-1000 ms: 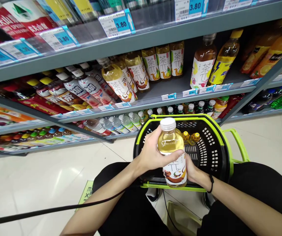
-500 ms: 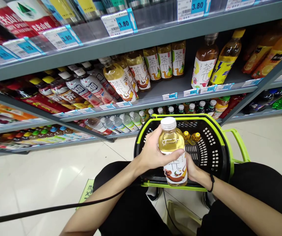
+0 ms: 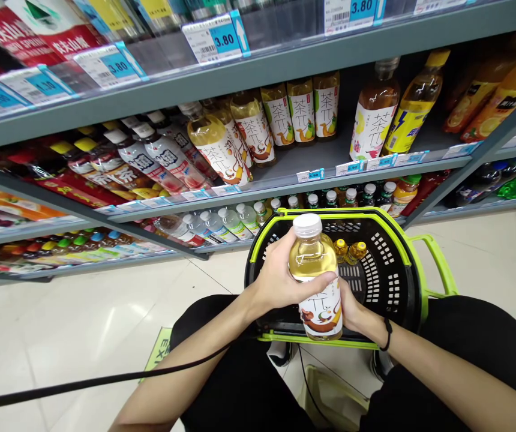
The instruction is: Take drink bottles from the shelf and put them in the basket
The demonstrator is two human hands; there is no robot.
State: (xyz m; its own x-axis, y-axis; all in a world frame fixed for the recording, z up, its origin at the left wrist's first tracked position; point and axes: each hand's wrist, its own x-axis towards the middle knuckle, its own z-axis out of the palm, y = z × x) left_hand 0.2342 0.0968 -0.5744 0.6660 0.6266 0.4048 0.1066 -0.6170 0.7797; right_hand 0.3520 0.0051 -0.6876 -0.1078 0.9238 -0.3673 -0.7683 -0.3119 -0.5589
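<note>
A tea bottle with a white cap, pale yellow drink and a white printed label is held upright in front of me. My left hand wraps round its upper part, thumb across the label. From the right, my right hand grips the bottle's lower side; its fingers are hidden behind the bottle. Beneath and behind the bottle is a black shopping basket with lime-green trim. Inside it lie two small yellow-capped bottles.
Ahead, a grey shelf carries several tea bottles and other drinks. A lower row of capped bottles stands behind the basket. My knees flank the basket, and a black cable crosses at left. A green floor sign lies on the tiles.
Almost nothing differs. The camera view has shifted very slightly, and both hands keep the same hold on the tea bottle.
</note>
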